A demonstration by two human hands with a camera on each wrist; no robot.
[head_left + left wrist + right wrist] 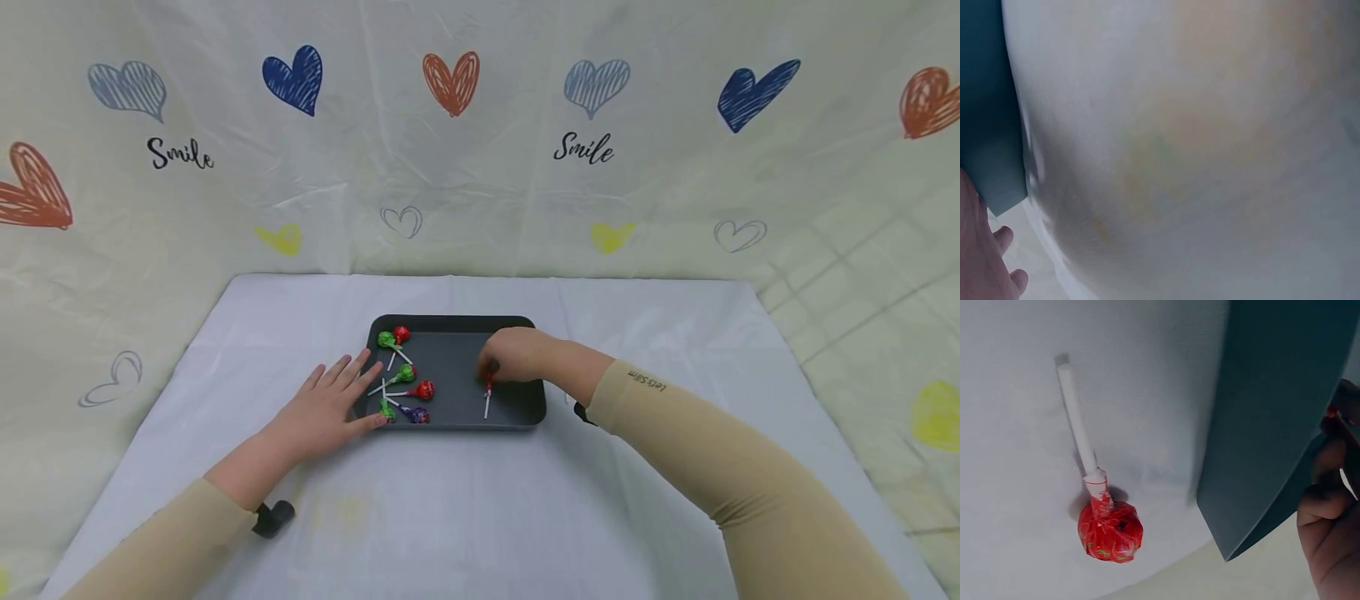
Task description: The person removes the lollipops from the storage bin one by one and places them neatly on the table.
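A dark grey tray (450, 323) lies on the white cloth in the head view. My left hand (318, 417) rests at its left edge with fingers spread, the thumb over the near rim. Beside it, in the tray's left part, lie several wrapped lollipops, among them a red one (425, 390), a green one (406, 373) and a purple one (416, 414). My right hand (517, 354) is over the tray's right part, fingers curled, pinching a red lollipop (488, 390) whose white stick points toward me. The fingertips are partly hidden.
In the right wrist view another red lollipop (1110, 531) lies on the cloth outside the tray wall (1266, 425); my right arm mostly covers it in the head view. A patterned sheet (495, 167) hangs behind the table (480, 517).
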